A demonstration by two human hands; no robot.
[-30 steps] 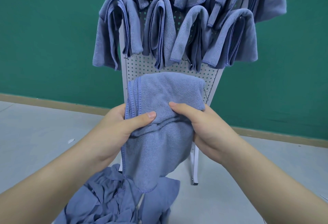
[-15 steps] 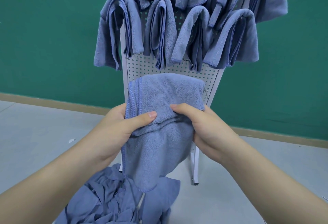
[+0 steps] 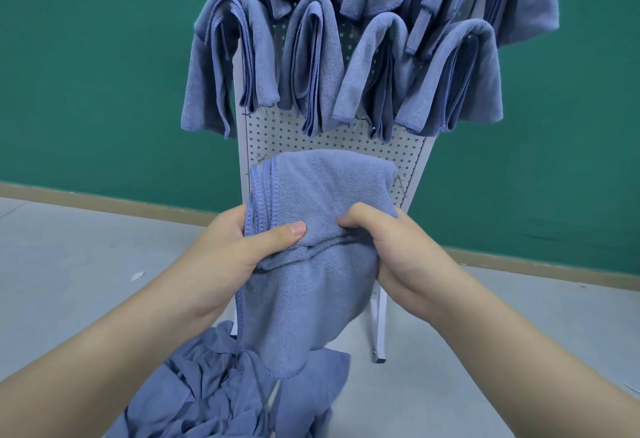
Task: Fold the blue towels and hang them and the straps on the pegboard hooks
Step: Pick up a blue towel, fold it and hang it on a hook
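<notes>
I hold a folded blue towel (image 3: 318, 195) up in front of the white pegboard (image 3: 332, 139). My left hand (image 3: 239, 247) grips its left hemmed edge, thumb across the front. My right hand (image 3: 391, 250) grips its right side, thumb curled into the cloth. The towel's lower end hangs down to a point between my forearms. Several folded blue towels (image 3: 311, 59) hang on hooks in rows above. A bare metal hook (image 3: 401, 179) shows beside the towel's right top corner, and another hook (image 3: 260, 159) by its left top corner.
A heap of loose blue towels (image 3: 214, 392) lies below my arms. The pegboard stands on a white leg (image 3: 379, 326) on a grey floor (image 3: 69, 264). A green wall (image 3: 104, 73) is behind it.
The towel and both hands have stayed nearly in place, and my right thumb has curled deeper into the cloth.
</notes>
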